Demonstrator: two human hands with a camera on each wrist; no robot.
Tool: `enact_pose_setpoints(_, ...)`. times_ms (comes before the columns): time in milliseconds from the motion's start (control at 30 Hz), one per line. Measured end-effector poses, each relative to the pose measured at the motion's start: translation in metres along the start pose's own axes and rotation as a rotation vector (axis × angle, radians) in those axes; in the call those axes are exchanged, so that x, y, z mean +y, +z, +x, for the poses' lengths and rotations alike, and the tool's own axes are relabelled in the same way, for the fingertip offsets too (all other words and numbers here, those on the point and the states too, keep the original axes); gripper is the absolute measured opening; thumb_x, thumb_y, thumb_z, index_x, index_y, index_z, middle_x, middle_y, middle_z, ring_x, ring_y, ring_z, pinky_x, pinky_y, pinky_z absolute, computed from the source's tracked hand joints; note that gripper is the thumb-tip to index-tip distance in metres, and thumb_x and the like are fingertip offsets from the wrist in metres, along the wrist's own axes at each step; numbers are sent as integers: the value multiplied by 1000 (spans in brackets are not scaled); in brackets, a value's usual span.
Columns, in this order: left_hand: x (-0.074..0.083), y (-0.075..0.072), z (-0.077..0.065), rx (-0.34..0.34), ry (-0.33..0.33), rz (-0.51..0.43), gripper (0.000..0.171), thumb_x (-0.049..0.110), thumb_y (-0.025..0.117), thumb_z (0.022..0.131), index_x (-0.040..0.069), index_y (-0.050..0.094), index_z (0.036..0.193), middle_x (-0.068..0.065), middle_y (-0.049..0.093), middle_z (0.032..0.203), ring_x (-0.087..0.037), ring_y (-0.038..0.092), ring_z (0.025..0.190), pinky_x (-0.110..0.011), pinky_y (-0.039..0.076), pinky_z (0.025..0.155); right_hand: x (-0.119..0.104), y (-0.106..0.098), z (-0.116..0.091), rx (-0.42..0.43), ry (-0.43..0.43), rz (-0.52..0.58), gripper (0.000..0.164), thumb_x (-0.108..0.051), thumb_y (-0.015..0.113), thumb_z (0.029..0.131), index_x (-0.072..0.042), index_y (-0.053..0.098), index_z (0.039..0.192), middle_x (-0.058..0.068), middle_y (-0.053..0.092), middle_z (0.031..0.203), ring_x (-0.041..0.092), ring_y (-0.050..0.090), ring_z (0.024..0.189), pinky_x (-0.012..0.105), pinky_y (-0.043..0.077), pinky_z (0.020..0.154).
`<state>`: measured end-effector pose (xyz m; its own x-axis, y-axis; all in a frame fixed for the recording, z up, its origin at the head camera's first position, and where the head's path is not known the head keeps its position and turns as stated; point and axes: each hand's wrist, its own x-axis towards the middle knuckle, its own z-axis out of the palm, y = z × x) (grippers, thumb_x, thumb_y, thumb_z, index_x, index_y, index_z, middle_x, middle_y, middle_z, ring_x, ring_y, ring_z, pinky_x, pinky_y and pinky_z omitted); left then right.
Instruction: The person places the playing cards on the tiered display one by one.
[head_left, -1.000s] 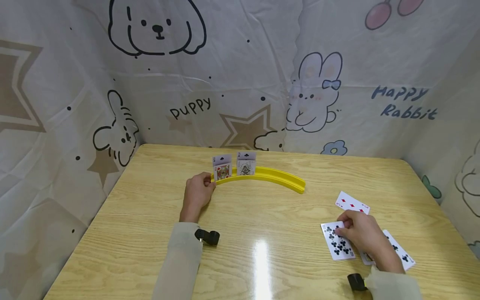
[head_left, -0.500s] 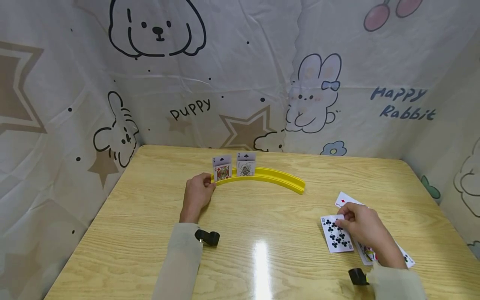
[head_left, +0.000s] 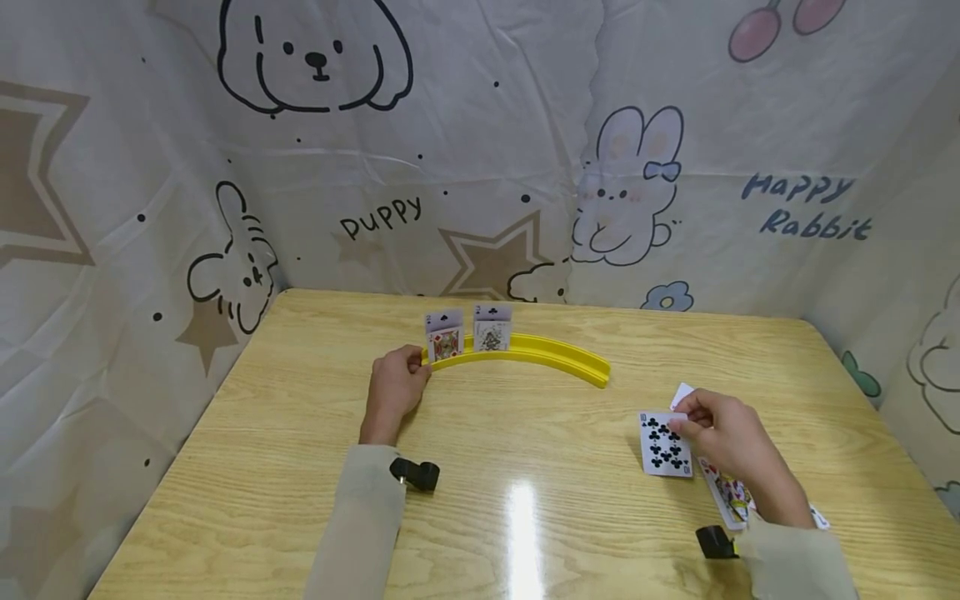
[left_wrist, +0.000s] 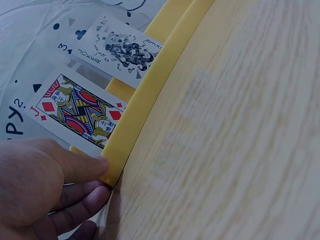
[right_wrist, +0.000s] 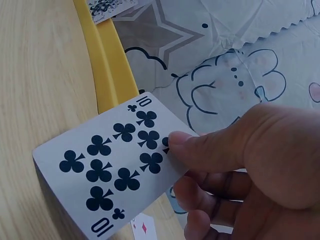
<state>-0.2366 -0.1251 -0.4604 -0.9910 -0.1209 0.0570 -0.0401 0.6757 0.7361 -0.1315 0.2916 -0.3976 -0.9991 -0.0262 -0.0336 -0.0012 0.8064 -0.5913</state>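
Note:
My left hand (head_left: 396, 387) grips the left end of a curved yellow card holder (head_left: 558, 354), thumb on its front face in the left wrist view. In its slot stand a jack of diamonds (left_wrist: 80, 115) before a black 2, and a joker (left_wrist: 125, 47) before a black 3. On the right, my right hand (head_left: 727, 437) pinches a ten of clubs (right_wrist: 125, 165) by its edge, thumb on the printed face. That card is tilted up off the table, its face toward me.
Beneath the right hand and wrist lie a face card (head_left: 723, 496), a diamonds card (right_wrist: 144, 227) mostly covered in the head view, and another card whose corner (head_left: 820, 518) shows. A printed cloth (head_left: 480, 167) hangs behind the wooden table (head_left: 300, 500).
My right hand has lifted the ten of clubs and moved it away from me, uncovering more of the face card. The left hand and the card holder have stayed put.

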Motion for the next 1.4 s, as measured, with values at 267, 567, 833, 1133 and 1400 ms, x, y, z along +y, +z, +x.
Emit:
enact_pose_setpoints(267,-1,0,0,-10,-6,1,33,12,71,94,1,68,125,-13,70,106,-25,65,98,-41,53,84,-8,-1,4,32,-21,10,11,-15,67,98,-4,64,96,5,61,86,22,53,79,30,42,62)
enact_pose_setpoints(567,-1,1,2,-15,-23,4,34,12,71,94,2,67,125,-13,69,106,-25,64,98,-41,53,84,-16,-3,9,26,22,74,19,-23,62,101,-4,63,103,9,60,95,25,51,86,33,42,66)
enact_pose_setpoints(833,-1,1,2,-15,-30,11,34,12,71,94,1,67,126,-13,69,107,-25,64,99,-41,52,85,-19,-1,14,83,-10,89,18,-23,62,101,-5,64,100,9,63,93,25,53,85,33,43,67)
enact_pose_setpoints(1133,-1,1,3,-9,-21,9,34,12,72,93,2,68,125,-13,70,106,-25,64,97,-40,53,84,-25,0,23,116,-33,106,21,-26,65,100,-6,66,99,7,64,90,24,53,85,35,40,68)
enact_pose_setpoints(1400,-2,1,3,-13,-21,4,34,11,72,93,1,67,125,-14,70,106,-25,64,97,-40,53,84,-30,4,34,121,-23,141,20,-25,65,100,-5,66,100,9,65,92,25,53,85,35,42,67)
